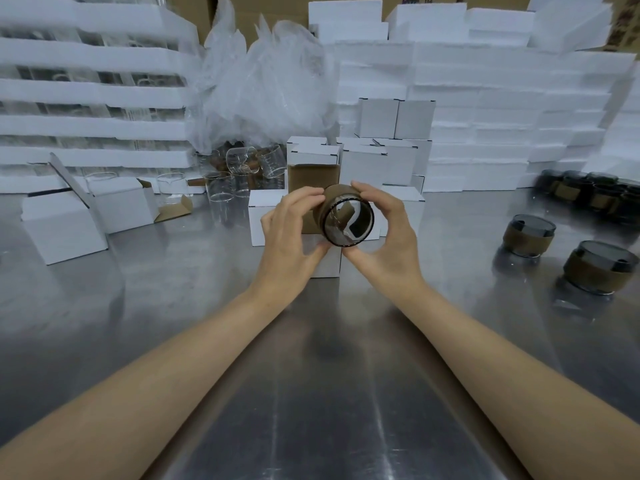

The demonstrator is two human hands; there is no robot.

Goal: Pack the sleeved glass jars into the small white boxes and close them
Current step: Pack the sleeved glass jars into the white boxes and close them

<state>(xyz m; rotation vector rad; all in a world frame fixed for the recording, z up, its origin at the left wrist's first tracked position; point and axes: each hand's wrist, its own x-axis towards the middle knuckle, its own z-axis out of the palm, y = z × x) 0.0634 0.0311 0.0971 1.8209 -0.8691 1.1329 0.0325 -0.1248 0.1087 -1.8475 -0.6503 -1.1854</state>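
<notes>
Holding one sleeved glass jar (346, 216) between both hands, the person has it tipped on its side, mouth toward the camera, in the air above the steel worktop (311, 375) and just in front of an open small white box (313, 176) whose brown inner flap stands upright. Sleeved jars counted: one in hand; two standing apart on the worktop at right, a farther jar (528, 235) and a nearer jar (601, 268); and a dark cluster (588, 194) at the far right edge, too crowded to count. Two more white boxes stand at left with flaps raised, a front box (62, 233) and a rear box (117, 206). Closed boxes (396, 117) are stacked behind the hands, their count partly hidden. Several clear jars (221, 192) stand left of centre. The left hand (289, 237) has its grip pinching the jar, fingers curled over the brown sleeve and thumb beneath. The right hand (386, 230) pinches likewise, fingertips on top and thumb under the lower edge. Both bare forearms reach forward and converge at centre.
</notes>
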